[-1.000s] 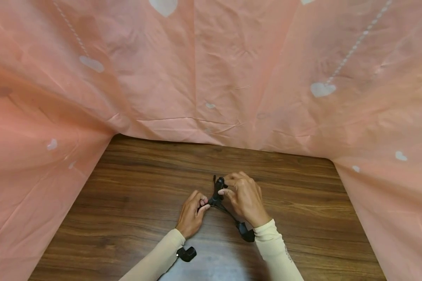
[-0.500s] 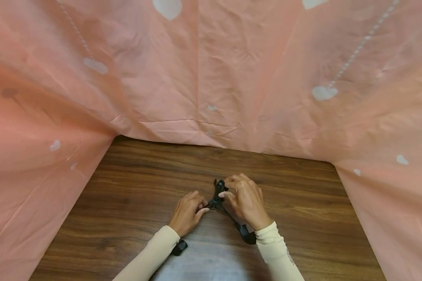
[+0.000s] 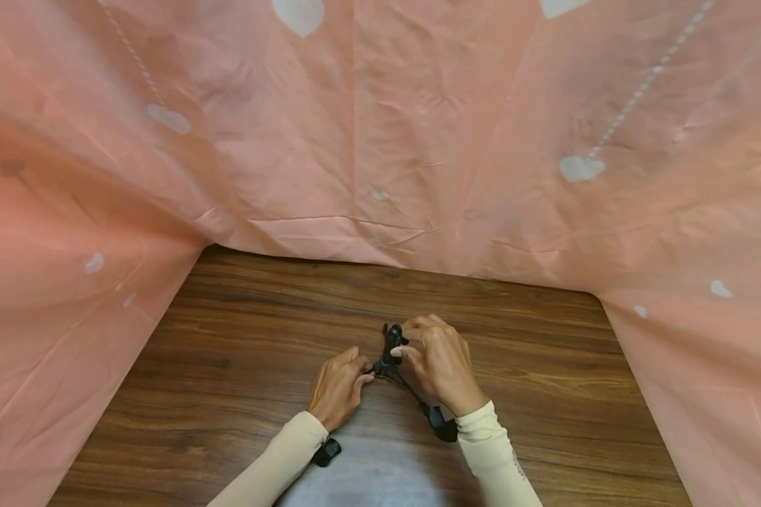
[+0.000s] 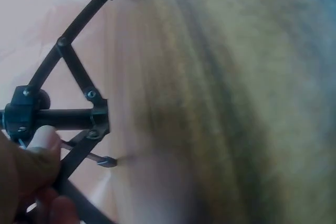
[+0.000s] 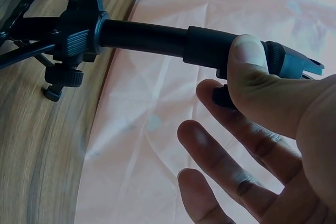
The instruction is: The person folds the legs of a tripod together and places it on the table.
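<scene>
A small black tripod point(image 3: 390, 346) stands on the wooden tabletop with its legs spread, held by both hands. My left hand point(image 3: 337, 387) pinches one leg low on its left side. In the left wrist view, the thumb lies by the hinged leg braces point(image 4: 79, 72) and the centre tube point(image 4: 65, 119). My right hand point(image 3: 442, 362) grips the top part from the right. In the right wrist view, its thumb presses on the upper column point(image 5: 210, 45) and the index finger touches a small knob point(image 5: 223, 97); the other fingers extend away. Another knob point(image 5: 65, 75) sits on the leg collar.
Pink sheeting point(image 3: 393, 141) with white hearts hangs behind and on both sides of the brown wooden tabletop point(image 3: 247, 317). A black wrist device point(image 3: 327, 452) shows by the left sleeve, another black device point(image 3: 442, 426) by the right sleeve.
My left hand and forearm have shifted slightly left and down from a second ago, its fingers still on the leg. The right hand keeps its hold, and the tripod has barely moved.
</scene>
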Demonstrator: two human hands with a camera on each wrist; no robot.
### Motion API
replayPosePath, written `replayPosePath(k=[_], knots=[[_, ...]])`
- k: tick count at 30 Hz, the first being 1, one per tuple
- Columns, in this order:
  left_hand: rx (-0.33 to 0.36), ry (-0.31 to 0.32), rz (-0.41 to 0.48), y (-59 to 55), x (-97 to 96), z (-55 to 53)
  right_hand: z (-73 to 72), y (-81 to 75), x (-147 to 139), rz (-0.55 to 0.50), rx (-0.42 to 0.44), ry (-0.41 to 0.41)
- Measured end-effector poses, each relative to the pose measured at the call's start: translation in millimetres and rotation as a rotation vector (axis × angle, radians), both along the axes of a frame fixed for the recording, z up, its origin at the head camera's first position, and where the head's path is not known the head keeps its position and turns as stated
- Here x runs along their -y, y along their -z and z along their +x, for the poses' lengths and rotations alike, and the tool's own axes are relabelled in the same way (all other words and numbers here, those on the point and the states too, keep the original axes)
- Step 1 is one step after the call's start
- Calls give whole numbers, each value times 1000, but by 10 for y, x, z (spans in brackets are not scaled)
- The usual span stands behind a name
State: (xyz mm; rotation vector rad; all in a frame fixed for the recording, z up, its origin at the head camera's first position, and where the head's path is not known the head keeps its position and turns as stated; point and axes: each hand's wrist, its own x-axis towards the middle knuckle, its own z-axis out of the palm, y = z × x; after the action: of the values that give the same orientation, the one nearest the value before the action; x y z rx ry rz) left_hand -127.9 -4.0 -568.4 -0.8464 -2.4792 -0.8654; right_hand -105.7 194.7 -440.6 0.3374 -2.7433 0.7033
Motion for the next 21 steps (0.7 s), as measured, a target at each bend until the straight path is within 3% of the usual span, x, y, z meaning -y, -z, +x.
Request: replayPosePath(k=[5, 10, 13, 18, 21], knots=[[-56, -21, 102, 30, -14, 9, -2, -13, 28, -2, -8, -7], [-41, -22, 155, 6, -15, 12, -3, -29, 43, -1, -14, -1], [-37, -44, 85, -49, 12, 21, -2, -36, 48, -1, -7, 1], [-70, -83, -123, -189, 37, 29, 3, -41, 46, 17, -6, 9], [-81, -84, -183, -231, 23, 32, 5, -41, 47, 23, -6, 11]])
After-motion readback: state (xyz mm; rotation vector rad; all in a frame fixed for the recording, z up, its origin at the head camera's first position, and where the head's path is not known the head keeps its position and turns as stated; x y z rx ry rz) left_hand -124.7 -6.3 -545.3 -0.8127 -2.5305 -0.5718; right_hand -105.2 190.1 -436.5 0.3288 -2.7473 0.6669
